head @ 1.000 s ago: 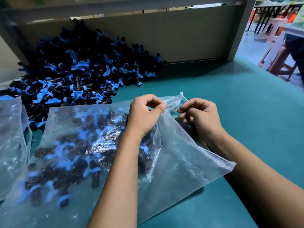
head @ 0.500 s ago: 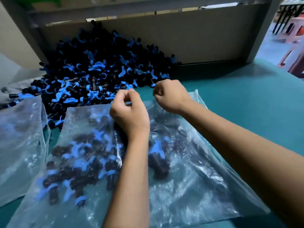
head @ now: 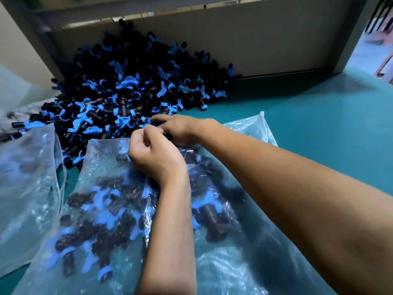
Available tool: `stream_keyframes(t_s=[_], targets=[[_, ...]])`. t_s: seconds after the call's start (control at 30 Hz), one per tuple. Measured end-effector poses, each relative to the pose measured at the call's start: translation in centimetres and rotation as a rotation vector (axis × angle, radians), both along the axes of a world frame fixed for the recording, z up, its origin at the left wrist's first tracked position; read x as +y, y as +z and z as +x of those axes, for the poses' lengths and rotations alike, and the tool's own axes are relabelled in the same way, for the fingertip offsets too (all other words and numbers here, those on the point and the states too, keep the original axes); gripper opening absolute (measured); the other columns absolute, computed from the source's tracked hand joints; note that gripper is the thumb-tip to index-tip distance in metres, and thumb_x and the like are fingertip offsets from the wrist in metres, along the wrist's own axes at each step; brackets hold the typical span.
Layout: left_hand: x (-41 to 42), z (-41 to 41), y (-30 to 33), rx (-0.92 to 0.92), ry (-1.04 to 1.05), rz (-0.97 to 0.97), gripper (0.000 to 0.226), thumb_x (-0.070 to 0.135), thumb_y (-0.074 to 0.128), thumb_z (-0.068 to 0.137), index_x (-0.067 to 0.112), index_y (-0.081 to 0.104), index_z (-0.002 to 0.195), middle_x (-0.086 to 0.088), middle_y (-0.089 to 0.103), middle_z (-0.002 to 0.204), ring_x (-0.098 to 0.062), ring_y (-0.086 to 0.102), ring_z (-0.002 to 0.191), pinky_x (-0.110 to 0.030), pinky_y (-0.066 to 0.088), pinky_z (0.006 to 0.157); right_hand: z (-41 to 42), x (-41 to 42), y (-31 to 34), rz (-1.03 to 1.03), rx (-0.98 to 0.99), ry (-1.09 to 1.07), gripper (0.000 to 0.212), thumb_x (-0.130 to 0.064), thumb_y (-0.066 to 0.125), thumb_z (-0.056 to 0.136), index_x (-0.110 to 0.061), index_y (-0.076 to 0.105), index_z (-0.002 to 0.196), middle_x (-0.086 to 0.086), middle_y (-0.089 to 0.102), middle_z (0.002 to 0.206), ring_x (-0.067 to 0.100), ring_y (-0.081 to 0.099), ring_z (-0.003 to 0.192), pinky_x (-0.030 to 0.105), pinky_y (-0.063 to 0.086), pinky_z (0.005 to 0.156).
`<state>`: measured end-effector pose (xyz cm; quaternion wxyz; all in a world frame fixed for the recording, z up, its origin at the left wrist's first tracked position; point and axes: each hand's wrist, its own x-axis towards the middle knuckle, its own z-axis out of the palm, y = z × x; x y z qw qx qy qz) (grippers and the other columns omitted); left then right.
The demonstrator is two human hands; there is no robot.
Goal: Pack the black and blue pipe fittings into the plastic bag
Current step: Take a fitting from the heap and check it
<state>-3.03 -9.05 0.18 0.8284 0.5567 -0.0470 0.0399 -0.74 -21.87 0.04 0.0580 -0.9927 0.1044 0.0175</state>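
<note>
- Head view: a clear plastic bag (head: 223, 241) lay flat on the teal desk (head: 319, 128) at its near edge, already holding a good number of black and blue pipe fittings (head: 102, 209) that showed through the film.
- The loose pile of fittings (head: 131, 81) was heaped at the far left of the desk against a cardboard back panel (head: 265, 39), its near fringe touching the mouth end of the bag.
- The left hand (head: 155, 158) hovered over the bag's far edge with its fingers curled inward, thumb and forefinger tips pressed together; whether they pinched the film or a small part could not be made out.
- The right hand (head: 178, 128) reached across to the fringe of the pile, its forefinger stretched out over the fittings and the other fingers bent down; if they held a fitting, it was hidden beneath the palm.
- A second plastic bag (head: 25, 184), also with fittings inside, lay at the left edge of the desk just beside the first.
- Judged from this, the step in hand was gathering more fittings from the pile for the bag.
- The next move would call for the bag's mouth to be held open, then a handful drawn back and slipped in without snagging the thin film.
</note>
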Motion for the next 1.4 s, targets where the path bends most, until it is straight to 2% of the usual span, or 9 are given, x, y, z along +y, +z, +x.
stream_keyframes(t_s=[0.2,0.37,0.5,0.63,0.83,0.93,1.03,1.23,1.4], targets=[[0.1,-0.3,-0.2,-0.068,-0.039,0.074,0.03,0.01,0.054,0.084,0.021,0.055,0.056,-0.003,0.05,0.055,-0.025,0.047,0.06,-0.038,0.036,0.059,-3.4,-0.5,0.6,-0.03,-0.109,0.003,0.041,-0.031,0.057,0.099,-0.032,0.059,0.14,0.002,0.032,0.162,0.023,0.045,0.14,0.029,0.038,0.109],[0.1,-0.6,-0.3,-0.065,-0.037,0.131,0.027,0.015,0.056,0.084,0.018,0.055,0.057,-0.003,0.05,0.053,-0.023,0.047,0.056,-0.031,0.035,0.055,-7.2,-0.7,0.4,-0.043,-0.17,-0.062,0.047,-0.022,0.058,0.095,-0.041,0.059,0.138,0.0,0.038,0.16,0.022,0.048,0.138,0.031,0.043,0.102],[0.1,-0.9,-0.4,-0.067,-0.05,0.147,0.026,0.014,0.057,0.086,0.015,0.057,0.059,0.001,0.048,0.053,-0.016,0.044,0.053,-0.028,0.033,0.051,-9.8,-0.7,0.2,0.014,-0.366,-0.134,0.041,-0.015,0.06,0.095,-0.034,0.068,0.13,-0.005,0.062,0.138,0.022,0.059,0.123,0.036,0.05,0.094],[0.0,-1.3,-0.5,-0.184,-0.121,0.184,0.025,0.012,0.056,0.089,0.002,0.059,0.067,0.005,0.046,0.053,-0.008,0.038,0.051,-0.024,0.031,0.051,-12.8,-0.1,-0.1,0.272,-0.747,-0.321,0.027,-0.008,0.06,0.098,-0.019,0.076,0.117,-0.002,0.075,0.114,0.015,0.07,0.104,0.036,0.054,0.09],[-0.7,-2.9,0.0,-0.428,-0.485,0.252,0.017,0.009,0.061,0.096,0.014,0.07,0.082,-0.001,0.068,0.078,-0.03,0.067,0.079,-0.041,0.059,0.065,-18.9,1.7,-0.1,1.108,-1.275,-0.554,0.021,-0.014,0.055,0.103,-0.011,0.066,0.121,0.014,0.073,0.107,0.026,0.071,0.063,0.027,0.055,0.054],[-1.3,-4.5,0.0,-0.373,-0.82,0.224,0.01,0.008,0.067,0.099,0.017,0.071,0.099,-0.006,0.07,0.092,-0.023,0.068,0.08,-0.026,0.06,0.064,-22.0,2.3,-1.6,1.354,-1.253,-0.544,0.014,-0.018,0.058,0.102,-0.01,0.063,0.113,0.011,0.071,0.099,0.022,0.064,0.058,0.025,0.051,0.054],[-1.8,-5.6,-0.8,-0.316,-1.043,0.269,0.014,0.008,0.073,0.094,0.018,0.074,0.104,-0.003,0.075,0.091,-0.017,0.073,0.075,-0.025,0.061,0.071,-23.9,2.9,-3.0,1.37,-1.177,-0.503,0.009,-0.02,0.061,0.099,-0.012,0.064,0.099,0.008,0.071,0.091,0.018,0.061,0.06,0.022,0.049,0.055],[-1.8,-6.3,-1.9,-0.19,-1.047,0.379,0.019,-0.004,0.08,0.085,0.012,0.074,0.095,-0.013,0.078,0.089,-0.024,0.077,0.081,-0.032,0.062,0.078,-24.7,3.3,-3.9,1.379,-1.197,-0.544,0.008,-0.01,0.075,0.086,-0.011,0.073,0.094,0.011,0.069,0.091,0.017,0.065,0.073,0.023,0.055,0.07],[-1.5,-6.2,-1.8,-0.168,-1.019,0.447,0.019,-0.001,0.083,0.082,0.012,0.075,0.093,-0.007,0.079,0.088,-0.026,0.078,0.087,-0.039,0.064,0.081,-24.5,3.6,-3.7,1.278,-1.193,-0.619,0.014,-0.001,0.077,0.084,-0.009,0.075,0.094,0.012,0.073,0.087,0.019,0.064,0.072,0.024,0.054,0.067]])
